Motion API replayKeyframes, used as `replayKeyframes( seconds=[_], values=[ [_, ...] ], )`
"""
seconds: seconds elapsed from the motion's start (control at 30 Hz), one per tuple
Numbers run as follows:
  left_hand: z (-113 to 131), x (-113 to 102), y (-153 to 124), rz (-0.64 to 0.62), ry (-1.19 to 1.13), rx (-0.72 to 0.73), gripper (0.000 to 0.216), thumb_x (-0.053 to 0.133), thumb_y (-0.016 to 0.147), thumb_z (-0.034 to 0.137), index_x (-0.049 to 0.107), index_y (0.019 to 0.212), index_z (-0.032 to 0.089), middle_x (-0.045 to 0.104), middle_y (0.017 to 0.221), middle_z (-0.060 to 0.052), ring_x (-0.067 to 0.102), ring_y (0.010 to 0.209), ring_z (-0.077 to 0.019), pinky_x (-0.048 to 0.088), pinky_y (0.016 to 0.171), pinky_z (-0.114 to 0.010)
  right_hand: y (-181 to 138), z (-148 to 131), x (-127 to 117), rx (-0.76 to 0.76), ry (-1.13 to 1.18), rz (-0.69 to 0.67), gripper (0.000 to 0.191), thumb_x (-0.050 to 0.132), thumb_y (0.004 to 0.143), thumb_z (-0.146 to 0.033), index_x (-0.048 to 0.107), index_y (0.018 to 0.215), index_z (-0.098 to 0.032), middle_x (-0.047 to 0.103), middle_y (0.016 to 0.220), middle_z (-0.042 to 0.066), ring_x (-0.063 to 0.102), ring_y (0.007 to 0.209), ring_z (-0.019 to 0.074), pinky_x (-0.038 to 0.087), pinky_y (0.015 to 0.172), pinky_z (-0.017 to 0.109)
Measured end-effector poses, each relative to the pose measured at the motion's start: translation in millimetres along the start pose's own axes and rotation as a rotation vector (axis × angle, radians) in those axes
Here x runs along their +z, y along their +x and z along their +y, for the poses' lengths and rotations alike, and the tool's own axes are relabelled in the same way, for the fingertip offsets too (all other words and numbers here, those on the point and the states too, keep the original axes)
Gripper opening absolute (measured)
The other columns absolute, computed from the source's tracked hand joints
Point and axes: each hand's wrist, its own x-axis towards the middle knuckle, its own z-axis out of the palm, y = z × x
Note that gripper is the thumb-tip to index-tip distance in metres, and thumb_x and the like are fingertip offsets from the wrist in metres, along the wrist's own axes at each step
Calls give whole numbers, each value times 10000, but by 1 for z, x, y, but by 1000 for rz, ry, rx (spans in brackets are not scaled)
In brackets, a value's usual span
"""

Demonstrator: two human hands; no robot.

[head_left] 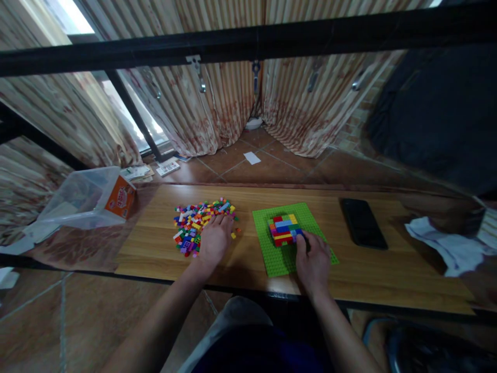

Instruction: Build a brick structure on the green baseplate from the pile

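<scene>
My left hand (216, 237) rests on the right side of a loose pile of small coloured toy bricks (186, 228), its fingers stretched forward over them. The fingertips are partly hidden, and no held brick shows. My right hand (315, 259) grips the near right corner of a multicoloured brick build (283, 229) between thumb and fingers. That build, with red, yellow, blue, green and orange bricks, lies over a green studded baseplate (272, 261). Whether it is pressed onto the studs, I cannot tell.
On the wooden tabletop (151, 248), a black phone (363, 223) lies right of the baseplate. Crumpled white paper (446, 243) is farther right. A clear plastic tub (85, 197) with an orange label sits at the left. A dark metal bar (233, 44) crosses above, before curtains.
</scene>
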Motion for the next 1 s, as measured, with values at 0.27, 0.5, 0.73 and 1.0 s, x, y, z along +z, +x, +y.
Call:
replayKeyframes(
  seconds=[0.27, 0.5, 0.73, 1.0],
  values=[
    [25, -3, -11, 188, -792, -288, 273, 465, 930, 312, 693, 955, 164, 695, 827, -44, 637, 758, -171, 506, 717, -283, 0, -2, -1, 37, 54, 10, 474, 358, 969, -463, 673, 1049, -117, 684, 1039, 158, 582, 1001, 274, 411, 946, 462],
    [82, 14, -26, -74, -1587, -551, 284, 680, 777, 425, 706, 842, 150, 661, 664, -6, 599, 615, -121, 481, 588, -231, -2, -1, -5, 58, 293, 98, 362, 438, 953, -416, 662, 1076, -160, 645, 1080, 123, 577, 1054, 230, 444, 962, 439],
    [102, 25, -22, -135, -1843, -624, 276, 778, 712, 370, 714, 844, 136, 706, 743, -33, 639, 662, -113, 527, 705, -256, -9, -10, -15, -222, 345, 0, 237, 591, 889, -332, 674, 1095, -249, 570, 1229, 83, 532, 1151, 222, 433, 989, 451],
    [105, 33, -25, -178, -1903, -588, 294, 791, 701, 369, 704, 868, 142, 705, 759, -23, 644, 690, -107, 538, 753, -267, -8, -8, -9, -225, 355, -28, 161, 573, 904, -304, 690, 1001, -251, 592, 1199, 66, 543, 1127, 214, 444, 981, 446]
  ],
)
